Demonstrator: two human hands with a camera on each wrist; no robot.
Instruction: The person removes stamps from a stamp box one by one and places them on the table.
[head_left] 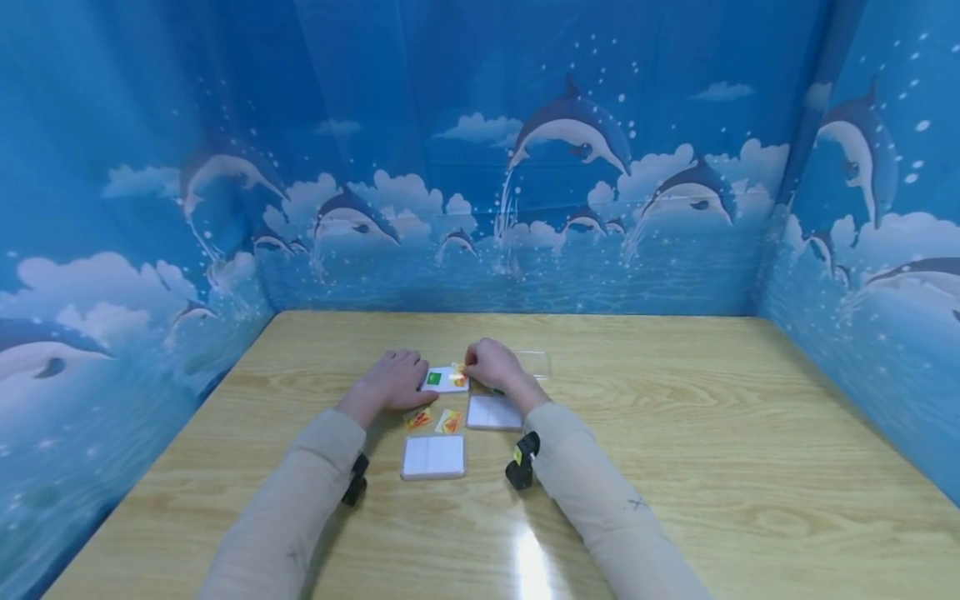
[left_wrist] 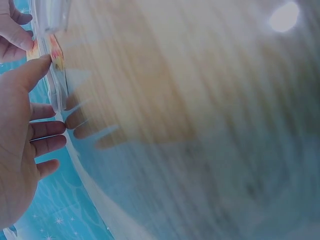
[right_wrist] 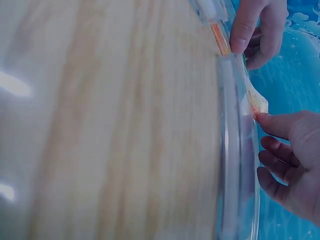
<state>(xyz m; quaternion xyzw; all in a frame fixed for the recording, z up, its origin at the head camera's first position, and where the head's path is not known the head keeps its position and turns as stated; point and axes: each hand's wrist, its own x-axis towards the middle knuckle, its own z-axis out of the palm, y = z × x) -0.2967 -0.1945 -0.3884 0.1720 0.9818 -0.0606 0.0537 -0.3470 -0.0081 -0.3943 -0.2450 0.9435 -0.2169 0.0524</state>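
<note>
My left hand [head_left: 388, 379] rests with spread fingers at the left side of a white rectangular card or shallow case [head_left: 439, 387], its thumb along the near edge. A green picture patch [head_left: 434, 378] shows on that white piece. At its right end, my right hand [head_left: 495, 365] pinches a small orange-and-yellow picture piece [right_wrist: 257, 103] between thumb and finger; one end of it lifts in the right wrist view. Two more loose orange-and-yellow pictures, one on the left [head_left: 418, 419] and one on the right [head_left: 449, 422], lie just in front on the table.
A white divided case [head_left: 493, 412] lies below my right hand, and a second such case [head_left: 434, 457] sits nearer to me. Behind the right hand is a flat clear plastic piece [head_left: 534, 364]. Dolphin-print curtains [head_left: 480, 167] border the wooden table [head_left: 675, 433].
</note>
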